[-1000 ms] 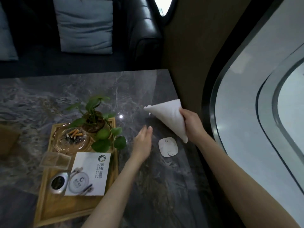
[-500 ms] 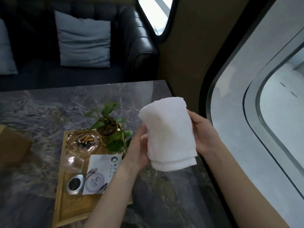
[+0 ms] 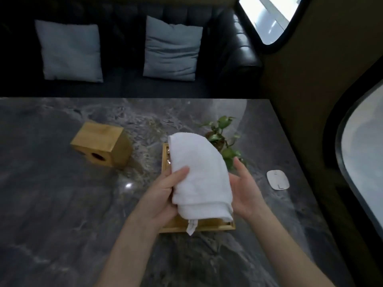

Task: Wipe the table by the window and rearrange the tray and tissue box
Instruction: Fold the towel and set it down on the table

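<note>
Over the marble table (image 3: 62, 204), left hand (image 3: 163, 195) grips the likely soft, light towel (image 3: 196, 172) mid-fold, right hand (image 3: 246, 193) straight-fingered beside it.

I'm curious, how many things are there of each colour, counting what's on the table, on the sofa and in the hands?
White: 2, the towel and the small pad.
Wooden: 2, the tissue box and the tray.
Grey: 2, the cushions.
Green: 1, the plant.
Total: 7.
Anything else in the tray is hidden behind the towel.

The marble table (image 3: 62, 214) bears a tissue box (image 3: 101, 145), tray (image 3: 207, 225) and white pad (image 3: 277, 180).
</note>
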`<state>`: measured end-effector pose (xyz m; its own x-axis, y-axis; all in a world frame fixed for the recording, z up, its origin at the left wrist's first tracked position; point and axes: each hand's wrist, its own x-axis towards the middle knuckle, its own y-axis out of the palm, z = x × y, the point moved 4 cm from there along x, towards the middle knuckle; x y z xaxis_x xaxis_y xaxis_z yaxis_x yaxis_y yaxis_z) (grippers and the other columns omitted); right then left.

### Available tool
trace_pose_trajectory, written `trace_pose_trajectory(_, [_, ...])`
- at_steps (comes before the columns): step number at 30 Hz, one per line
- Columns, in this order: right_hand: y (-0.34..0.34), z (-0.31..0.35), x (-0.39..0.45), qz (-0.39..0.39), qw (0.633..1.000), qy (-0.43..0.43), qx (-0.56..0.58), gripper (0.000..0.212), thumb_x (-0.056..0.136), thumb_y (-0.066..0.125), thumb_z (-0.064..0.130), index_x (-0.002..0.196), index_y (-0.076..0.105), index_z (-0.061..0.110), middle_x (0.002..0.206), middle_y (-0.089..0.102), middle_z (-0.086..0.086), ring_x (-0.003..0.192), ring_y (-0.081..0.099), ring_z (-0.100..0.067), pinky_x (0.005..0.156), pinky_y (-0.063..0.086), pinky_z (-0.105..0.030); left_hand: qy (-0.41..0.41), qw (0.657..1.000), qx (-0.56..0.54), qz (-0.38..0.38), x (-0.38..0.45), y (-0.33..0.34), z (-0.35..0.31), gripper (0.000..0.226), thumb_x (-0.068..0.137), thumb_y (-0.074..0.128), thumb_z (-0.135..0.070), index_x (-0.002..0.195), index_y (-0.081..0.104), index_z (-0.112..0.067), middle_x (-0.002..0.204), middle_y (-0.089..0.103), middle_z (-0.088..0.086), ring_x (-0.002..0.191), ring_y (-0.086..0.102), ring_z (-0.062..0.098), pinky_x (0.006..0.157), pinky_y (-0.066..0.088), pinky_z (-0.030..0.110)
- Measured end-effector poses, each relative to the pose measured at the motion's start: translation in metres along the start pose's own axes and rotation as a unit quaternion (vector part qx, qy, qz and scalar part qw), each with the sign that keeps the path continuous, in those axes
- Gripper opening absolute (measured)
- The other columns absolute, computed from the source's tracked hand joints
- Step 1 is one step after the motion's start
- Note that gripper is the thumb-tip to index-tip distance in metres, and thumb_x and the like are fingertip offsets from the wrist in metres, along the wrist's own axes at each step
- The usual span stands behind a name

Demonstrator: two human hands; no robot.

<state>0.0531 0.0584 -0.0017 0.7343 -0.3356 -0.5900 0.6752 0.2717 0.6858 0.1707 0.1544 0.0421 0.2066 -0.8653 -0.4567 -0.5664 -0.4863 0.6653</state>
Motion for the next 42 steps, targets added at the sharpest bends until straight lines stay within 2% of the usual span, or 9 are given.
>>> trace_pose_trajectory(6, [0.044, -0.07, 0.03, 0.003, 0.999, 0.017, 0.043, 0.056, 0.081, 0.047, 0.052, 0.103, 0.071, 0.006, 0.101, 0.072, -0.016, 0.086, 0.071, -0.03, 0.065, 0.059, -0.035, -0.015, 0.999, -0.015, -0.04, -0.028, -0.08, -0.028, 0.049, 0.076, 0.057, -0.022, 0.121, 0.057, -0.006, 0.098, 0.075, 0.009, 0.086, 0.072, 0.019, 0.072, 0.06, 0.035])
trace_pose_trajectory(13, [0.059, -0.106, 0.075, -0.043, 0.995, 0.042, -0.076, 0.039, 0.087, 0.051, 0.023, 0.124, 0.054, 0.011, 0.121, 0.064, -0.016, 0.112, 0.059, -0.034, 0.1, 0.043, -0.051, -0.06, 0.994, 0.047, -0.082, -0.044, -0.182, -0.048, 0.034, 0.091, 0.046, -0.024, 0.122, 0.056, -0.014, 0.11, 0.072, 0.006, 0.098, 0.069, 0.019, 0.073, 0.06, 0.033])
trace_pose_trajectory(17, [0.065, -0.121, 0.105, -0.071, 0.986, 0.024, -0.147, 0.027, 0.095, 0.044, 0.024, 0.121, 0.052, 0.021, 0.114, 0.065, -0.01, 0.108, 0.061, -0.03, 0.089, 0.05, -0.048, -0.052, 0.986, 0.116, -0.11, -0.03, -0.224, -0.056, 0.028, 0.093, 0.046, -0.021, 0.12, 0.054, -0.025, 0.115, 0.069, 0.001, 0.11, 0.063, 0.022, 0.09, 0.052, 0.039])
trace_pose_trajectory(21, [0.069, -0.128, 0.13, -0.097, 0.967, -0.018, -0.237, 0.03, 0.098, 0.039, 0.024, 0.127, 0.046, 0.026, 0.118, 0.062, -0.005, 0.109, 0.059, -0.024, 0.094, 0.049, -0.046, -0.033, 0.969, 0.177, -0.169, -0.007, -0.251, -0.055, 0.026, 0.094, 0.046, -0.02, 0.119, 0.051, -0.024, 0.108, 0.068, 0.0, 0.102, 0.063, 0.02, 0.088, 0.05, 0.036])
trace_pose_trajectory(30, [0.064, -0.136, 0.145, -0.231, 0.861, -0.05, -0.451, 0.031, 0.092, 0.043, 0.014, 0.121, 0.049, 0.006, 0.116, 0.058, -0.01, 0.103, 0.056, -0.025, 0.09, 0.046, -0.04, 0.008, 0.93, 0.27, -0.251, 0.008, -0.279, -0.04, 0.053, 0.082, 0.063, -0.019, 0.131, 0.044, -0.009, 0.118, 0.061, 0.01, 0.097, 0.062, 0.021, 0.075, 0.05, 0.029])
trace_pose_trajectory(33, [0.058, -0.139, 0.142, -0.242, 0.839, -0.059, -0.483, 0.036, 0.087, 0.05, 0.01, 0.122, 0.046, 0.005, 0.115, 0.059, -0.011, 0.101, 0.057, -0.025, 0.088, 0.049, -0.039, 0.039, 0.904, 0.296, -0.306, -0.003, -0.281, -0.03, 0.063, 0.081, 0.065, -0.011, 0.137, 0.036, -0.009, 0.121, 0.059, 0.015, 0.103, 0.06, 0.027, 0.085, 0.051, 0.037])
trace_pose_trajectory(35, [0.056, -0.143, 0.137, -0.242, 0.816, -0.073, -0.519, 0.043, 0.084, 0.052, 0.008, 0.126, 0.042, 0.007, 0.116, 0.06, -0.014, 0.101, 0.058, -0.027, 0.082, 0.05, -0.037, 0.065, 0.867, 0.367, -0.331, -0.012, -0.275, -0.023, 0.066, 0.079, 0.067, -0.011, 0.137, 0.036, -0.012, 0.123, 0.059, 0.014, 0.11, 0.058, 0.029, 0.094, 0.047, 0.042])
trace_pose_trajectory(38, [0.057, -0.15, 0.128, -0.253, 0.761, -0.116, -0.586, 0.05, 0.081, 0.05, 0.003, 0.129, 0.037, 0.008, 0.121, 0.055, -0.014, 0.105, 0.056, -0.03, 0.082, 0.048, -0.037, 0.119, 0.783, 0.508, -0.339, -0.026, -0.262, -0.014, 0.056, 0.082, 0.063, -0.009, 0.134, 0.043, -0.009, 0.132, 0.05, 0.014, 0.118, 0.05, 0.029, 0.097, 0.038, 0.03])
trace_pose_trajectory(42, [0.066, -0.172, 0.118, -0.255, 0.599, -0.169, -0.74, 0.039, 0.084, 0.048, -0.002, 0.122, 0.041, 0.003, 0.127, 0.044, -0.014, 0.108, 0.05, -0.03, 0.085, 0.046, -0.035, 0.096, 0.687, 0.65, -0.311, -0.032, -0.254, 0.006, 0.05, 0.09, 0.052, -0.018, 0.137, 0.039, -0.009, 0.151, 0.025, 0.019, 0.137, 0.029, 0.032, 0.11, 0.029, 0.037])
